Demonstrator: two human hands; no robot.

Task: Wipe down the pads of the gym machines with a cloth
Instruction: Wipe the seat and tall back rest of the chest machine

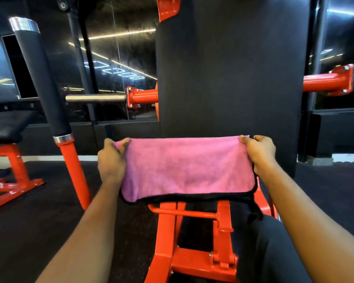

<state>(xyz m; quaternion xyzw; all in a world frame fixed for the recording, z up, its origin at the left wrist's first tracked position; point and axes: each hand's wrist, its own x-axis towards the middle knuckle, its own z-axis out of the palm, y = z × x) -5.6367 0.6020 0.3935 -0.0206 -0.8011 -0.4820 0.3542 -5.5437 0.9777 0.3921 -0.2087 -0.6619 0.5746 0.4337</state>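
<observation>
1. Centre of frame: pink cloth (184,168) with black trim, pulled out flat and wide between both hands.
2. Left of centre: left hand (110,160), fingers curled, pinching the cloth's upper left corner.
3. Right of centre: right hand (260,154), thumb and fingers clamped on the upper right corner.
4. Hands well apart, level with each other, one at each end of the cloth's top edge.
5. Upper centre to right: tall black pad (229,68), upright, directly behind the cloth; top edge of the cloth across its lower part. Touching or just in front: cannot tell.
6. Lower centre: orange frame (192,252) of the machine, below the cloth's hanging bottom edge.
7. Upper left: black foam-covered handle (41,78), tilted, chrome cap on top, orange post under it.
8. Left of the pad: chrome bar (94,98), horizontal, joined to an orange flange.
9. Right edge, mid-height: orange bracket (335,80) sticking out from behind the pad.
10. Far left: black bench (6,127) on orange legs.
11. Lower right: dark trouser leg (274,252), beside the frame.
12. Bottom left: dark floor (39,221).
</observation>
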